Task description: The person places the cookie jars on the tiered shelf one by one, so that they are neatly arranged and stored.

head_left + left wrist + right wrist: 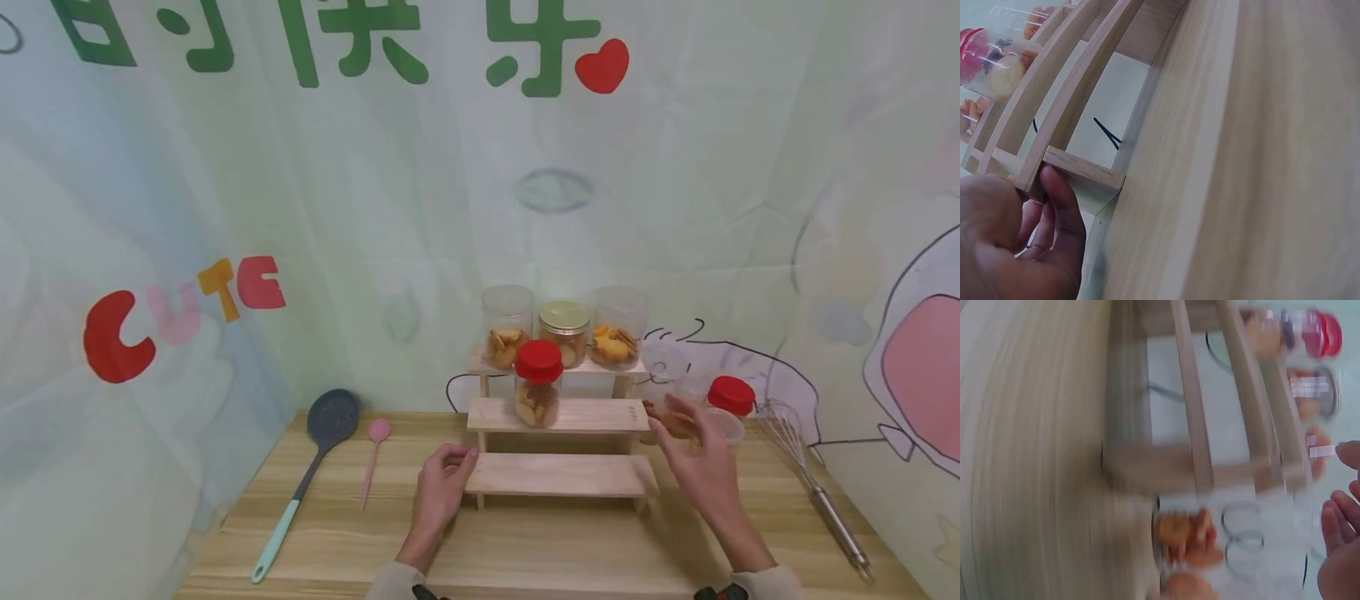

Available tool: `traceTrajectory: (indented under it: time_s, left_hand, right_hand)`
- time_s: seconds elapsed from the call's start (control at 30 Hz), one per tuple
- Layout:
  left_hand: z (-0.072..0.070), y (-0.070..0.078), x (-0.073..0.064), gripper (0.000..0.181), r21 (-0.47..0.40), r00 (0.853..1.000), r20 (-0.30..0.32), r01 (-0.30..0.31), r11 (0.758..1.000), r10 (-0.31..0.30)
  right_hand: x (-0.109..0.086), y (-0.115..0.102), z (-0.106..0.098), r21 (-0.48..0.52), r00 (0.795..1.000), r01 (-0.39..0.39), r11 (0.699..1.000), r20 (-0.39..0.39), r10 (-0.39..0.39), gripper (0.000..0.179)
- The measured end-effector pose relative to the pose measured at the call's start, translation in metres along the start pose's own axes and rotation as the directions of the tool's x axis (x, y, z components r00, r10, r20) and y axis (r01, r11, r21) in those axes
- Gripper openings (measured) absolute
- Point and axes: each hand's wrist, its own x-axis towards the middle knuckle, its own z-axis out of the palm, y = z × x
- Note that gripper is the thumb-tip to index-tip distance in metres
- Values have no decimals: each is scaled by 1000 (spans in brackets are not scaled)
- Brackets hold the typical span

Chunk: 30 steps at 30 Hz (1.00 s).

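Observation:
A three-step wooden rack (562, 475) stands on the table. My left hand (442, 483) grips the left end of its lowest step; in the left wrist view the fingers (1060, 206) curl around the board's end beside the leg. A red-lidded jar (538, 387) of cookies stands on the middle step. On the top step are two clear jars (507, 329) (618, 329) and a gold-lidded jar (564, 333), all with snacks inside. My right hand (705, 462) is spread beside the rack's right end, holding nothing, near a clear container of brown snacks (670, 419), which it partly hides.
Behind the right hand are another red lid (731, 395) and a clear lid (726, 425). A whisk (817, 483) lies at the right. At the left lie a slotted skimmer (332, 421) and a pink spoon (378, 432). A printed curtain (420, 208) hangs behind the table.

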Motion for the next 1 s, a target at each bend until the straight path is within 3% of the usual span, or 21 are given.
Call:
traceTrajectory:
  time_s: [0.13, 0.23, 0.47, 0.7, 0.83, 1.0]
  left_hand:
    - [-1, 1, 1, 26, -1, 1000, -1, -4, 1000, 4]
    - [-1, 2, 0, 27, -1, 1000, 1, -6, 1000, 6]
    - [0, 2, 0, 27, 9, 1000, 4, 1, 1000, -1]
    - [1, 1, 0, 25, 9, 1000, 2, 8, 1000, -8]
    - [1, 1, 0, 27, 12, 1000, 5, 4, 1000, -4]
    - [0, 2, -1, 26, 18, 1000, 6, 4, 1000, -4]
  right_hand:
    - [8, 16, -21, -33, 993, -48, 998, -106, 44, 51]
    - [12, 25, -34, -86, 987, -123, 989, -114, 113, 56]
    - [12, 48, -48, -163, 954, -294, 942, 10, 299, 82]
    - [8, 70, -54, -186, 923, -320, 929, 158, 350, 95]
    - [9, 76, -56, -188, 893, -332, 925, 252, 372, 99]
    - [9, 79, -58, -181, 872, -335, 925, 313, 377, 99]
